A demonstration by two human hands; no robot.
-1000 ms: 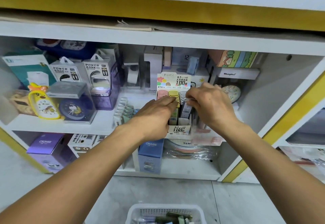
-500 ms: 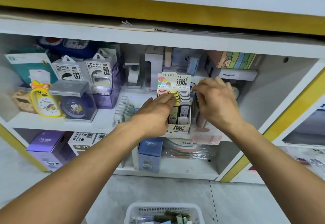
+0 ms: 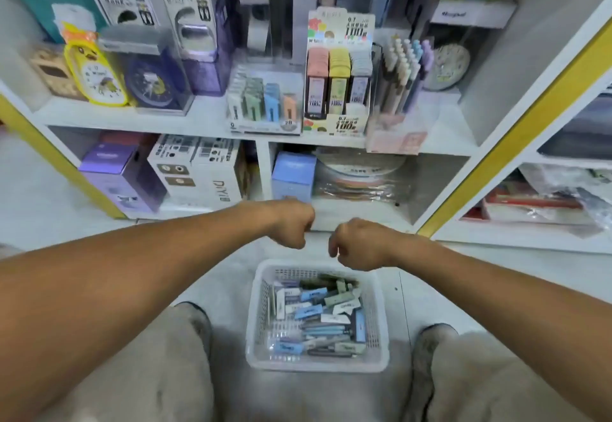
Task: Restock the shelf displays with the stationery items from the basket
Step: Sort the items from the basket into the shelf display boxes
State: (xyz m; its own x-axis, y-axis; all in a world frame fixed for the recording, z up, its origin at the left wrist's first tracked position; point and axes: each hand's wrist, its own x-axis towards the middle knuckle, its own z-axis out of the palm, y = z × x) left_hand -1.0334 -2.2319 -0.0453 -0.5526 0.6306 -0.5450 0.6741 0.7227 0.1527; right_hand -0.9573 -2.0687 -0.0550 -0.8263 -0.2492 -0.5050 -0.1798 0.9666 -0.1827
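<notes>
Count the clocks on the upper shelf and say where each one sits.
3. The yellow alarm clock stands at the left; the dark blue clock in a clear box is right beside it; the pale round clock sits far right behind the pens. Others may be hidden.

1. Left hand [image 3: 291,223] withdrawn from the lead display [image 3: 337,80]; now low, above the basket [image 3: 258,322], fingers curled under, nothing visible in them.
2. Right hand [image 3: 356,244] likewise pulled back from the display's right column; now just right of the left fingers, knuckles near but apart, fingers curled down over the basket's far rim.
3. View tipped downward: basket now fully seen below both hands, knees either side.
4. Display front now unobstructed, well beyond the fingertips.
</notes>
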